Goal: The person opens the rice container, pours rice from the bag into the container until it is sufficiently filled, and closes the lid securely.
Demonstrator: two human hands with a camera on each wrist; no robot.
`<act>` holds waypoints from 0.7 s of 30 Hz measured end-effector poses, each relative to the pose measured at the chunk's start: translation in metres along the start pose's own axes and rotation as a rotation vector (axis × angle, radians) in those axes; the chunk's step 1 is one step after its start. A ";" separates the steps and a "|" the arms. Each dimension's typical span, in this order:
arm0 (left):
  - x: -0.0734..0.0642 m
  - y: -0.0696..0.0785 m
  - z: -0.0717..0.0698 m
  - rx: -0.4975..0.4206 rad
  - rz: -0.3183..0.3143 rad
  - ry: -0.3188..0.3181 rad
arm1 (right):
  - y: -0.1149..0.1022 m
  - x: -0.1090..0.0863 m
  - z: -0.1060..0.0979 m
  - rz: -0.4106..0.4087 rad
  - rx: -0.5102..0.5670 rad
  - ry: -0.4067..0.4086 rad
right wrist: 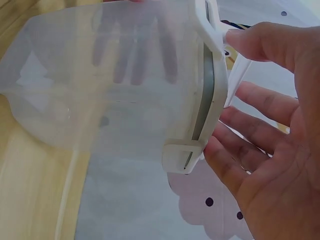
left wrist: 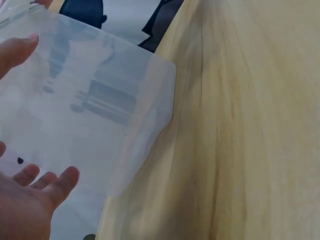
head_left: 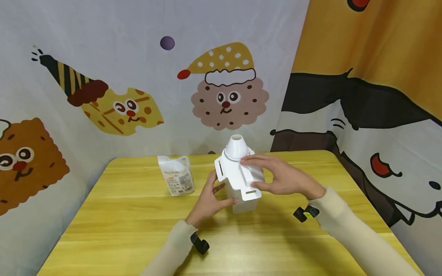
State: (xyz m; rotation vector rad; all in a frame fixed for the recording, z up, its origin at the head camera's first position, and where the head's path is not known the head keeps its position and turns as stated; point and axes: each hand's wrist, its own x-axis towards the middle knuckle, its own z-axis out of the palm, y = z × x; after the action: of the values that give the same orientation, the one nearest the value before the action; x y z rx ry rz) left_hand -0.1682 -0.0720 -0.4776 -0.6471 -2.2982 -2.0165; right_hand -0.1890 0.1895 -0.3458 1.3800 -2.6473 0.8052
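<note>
Ahead at twelve o'clock, the left hand (head_left: pixel 212 206) grips the box (head_left: pixel 246 207) by its sides and the right hand (head_left: pixel 282 175) grips its lid (head_left: pixel 233 172). A steady left hold and even right-hand pressure would likely keep it from tipping

A white printed pouch (head_left: pixel 177 176) stands on the yellow wood-grain table (head_left: pixel 131 218).

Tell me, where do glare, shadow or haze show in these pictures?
Head view: glare on the near tabletop, shadow beside the right sleeve; left wrist: soft shadow beside the container; right wrist: fingers of the left hand look hazy through the container's wall.
</note>
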 end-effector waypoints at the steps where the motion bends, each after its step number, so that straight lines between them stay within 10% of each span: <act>1: 0.000 0.000 -0.001 -0.002 -0.004 -0.005 | 0.000 0.000 0.001 0.001 -0.009 0.005; 21: 0.014 -0.006 -0.023 -0.092 0.006 -0.254 | -0.029 -0.002 0.019 0.099 -0.160 0.191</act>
State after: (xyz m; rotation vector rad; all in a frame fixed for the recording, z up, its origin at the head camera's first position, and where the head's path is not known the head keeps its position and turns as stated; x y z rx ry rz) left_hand -0.1882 -0.0901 -0.4752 -0.9680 -2.3370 -2.1608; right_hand -0.1617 0.1684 -0.3502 1.0857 -2.5835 0.6791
